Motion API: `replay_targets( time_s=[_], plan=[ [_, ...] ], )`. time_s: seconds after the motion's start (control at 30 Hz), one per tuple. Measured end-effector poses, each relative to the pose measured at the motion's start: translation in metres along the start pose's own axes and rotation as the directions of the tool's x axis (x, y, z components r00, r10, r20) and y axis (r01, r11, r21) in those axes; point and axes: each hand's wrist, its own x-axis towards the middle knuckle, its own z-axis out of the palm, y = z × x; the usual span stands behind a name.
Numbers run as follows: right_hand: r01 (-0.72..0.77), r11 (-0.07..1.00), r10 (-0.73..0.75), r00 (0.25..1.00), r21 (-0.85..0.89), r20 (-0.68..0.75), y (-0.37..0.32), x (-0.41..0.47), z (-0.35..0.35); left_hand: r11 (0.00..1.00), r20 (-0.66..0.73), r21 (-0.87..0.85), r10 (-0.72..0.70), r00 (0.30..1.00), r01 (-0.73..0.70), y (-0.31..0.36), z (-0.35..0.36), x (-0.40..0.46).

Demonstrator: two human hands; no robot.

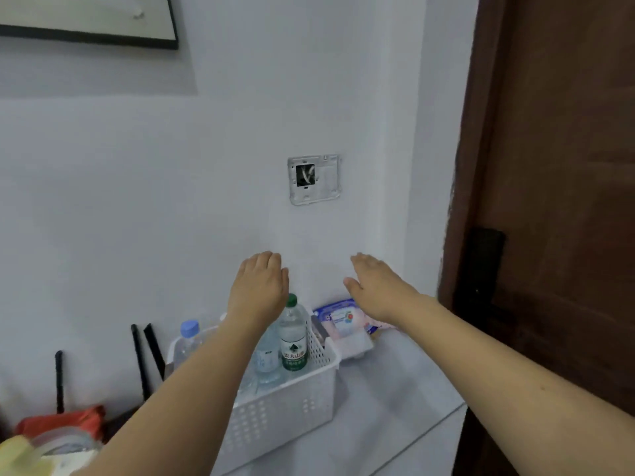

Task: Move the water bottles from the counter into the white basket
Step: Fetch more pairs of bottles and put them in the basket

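Note:
A white perforated basket [281,410] stands on the white counter [395,389]. Upright inside it are a green-capped water bottle [292,341], a clear bottle with a pale label [267,359] beside it, and a blue-capped bottle [188,333] at the far left corner. My left forearm crosses over the basket and hides part of its inside. My left hand [259,286] is held above the bottles, palm down, fingers extended, holding nothing. My right hand [379,290] hovers flat above the counter to the right of the basket, also holding nothing.
A pack of wet wipes [343,319] lies behind the basket by the wall. A brown door [556,201] with a black handle plate [481,266] is at right. Black antennas [147,355] and a red bag [62,424] sit at left. An open wall box [314,178] is above.

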Motion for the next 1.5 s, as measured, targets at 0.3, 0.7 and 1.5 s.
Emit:
replay_targets(
  time_s=[0.3,0.7,1.5],
  plan=[
    [-0.307,0.949,0.301,0.950,-0.067,-0.087,0.068,-0.116,-0.063,0.938,0.012,-0.217,0.279,0.960,-0.270,0.134,0.004,0.007],
    [-0.657,0.750,0.626,0.744,-0.085,-0.233,0.152,-0.318,-0.138,0.687,-0.105,-0.452,0.592,0.799,-0.568,0.356,-0.031,-0.057],
    [-0.987,-0.063,0.857,-0.129,0.147,-0.499,0.067,-0.786,-0.195,-0.260,-0.461,-0.626,0.884,0.080,-0.735,0.678,-0.251,-0.375]
  ],
)
